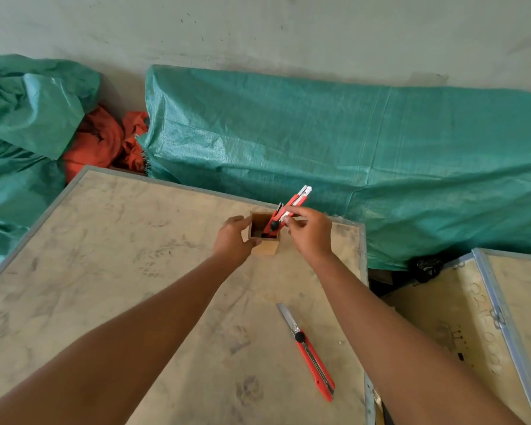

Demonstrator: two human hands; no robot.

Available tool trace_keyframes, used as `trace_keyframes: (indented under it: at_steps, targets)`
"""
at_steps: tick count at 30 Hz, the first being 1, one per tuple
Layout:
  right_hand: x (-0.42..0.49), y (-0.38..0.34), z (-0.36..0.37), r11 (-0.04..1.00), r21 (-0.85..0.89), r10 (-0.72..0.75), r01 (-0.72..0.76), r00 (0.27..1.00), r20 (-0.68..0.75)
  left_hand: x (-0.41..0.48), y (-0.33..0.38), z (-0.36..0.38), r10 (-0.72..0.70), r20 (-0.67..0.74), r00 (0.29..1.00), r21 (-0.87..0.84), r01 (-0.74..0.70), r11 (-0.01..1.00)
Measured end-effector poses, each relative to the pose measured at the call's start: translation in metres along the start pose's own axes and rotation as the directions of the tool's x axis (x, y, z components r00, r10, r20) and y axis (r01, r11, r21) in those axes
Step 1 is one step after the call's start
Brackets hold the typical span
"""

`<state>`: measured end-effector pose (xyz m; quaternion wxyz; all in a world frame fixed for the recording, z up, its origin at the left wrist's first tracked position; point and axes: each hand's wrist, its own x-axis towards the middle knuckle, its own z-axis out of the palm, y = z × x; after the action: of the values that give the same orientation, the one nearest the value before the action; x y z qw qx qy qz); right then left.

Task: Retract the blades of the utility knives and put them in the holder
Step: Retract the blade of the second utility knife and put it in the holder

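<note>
Already the small square wooden holder stands on the dusty plywood tabletop, the left hand cupping its left wall. One red utility knife leans into the opening, its far end sticking up and out to the right. The risk — tipping: the holder looks light, and a sideways push from the leaning knife could topple it if the left hand lets go. The right hand has its grip closed, fingertips pinching the knife's body just above the rim. A second red utility knife lies near the tabletop's right edge — blade still extended.
</note>
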<state>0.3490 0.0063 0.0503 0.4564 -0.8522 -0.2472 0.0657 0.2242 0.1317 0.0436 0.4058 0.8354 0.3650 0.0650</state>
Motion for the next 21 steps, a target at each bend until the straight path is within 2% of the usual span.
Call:
trace_keyframes:
  at_steps: [4, 9, 15, 21]
  targets:
    - [-0.004, 0.009, 0.019, 0.995, -0.086, -0.048, 0.046, 0.999, -0.020, 0.014, -0.005, 0.009, -0.068, 0.065, 0.996, 0.014, 0.067, 0.998]
    - [-0.009, 0.018, 0.034, 0.988, -0.151, -0.036, 0.045, 0.997, 0.062, 0.017, -0.008, 0.012, -0.056, 0.049, 0.997, -0.025, 0.057, 0.998]
    - [-0.010, 0.019, 0.033, 0.989, -0.136, -0.033, 0.050, 0.992, 0.121, 0.018, -0.012, 0.013, -0.069, 0.042, 0.997, -0.054, 0.071, 0.996]
    - [-0.029, 0.021, 0.012, 0.990, -0.093, -0.097, 0.106, 0.991, 0.094, 0.005, -0.009, 0.012, -0.119, 0.039, 0.992, -0.107, 0.123, 0.987]
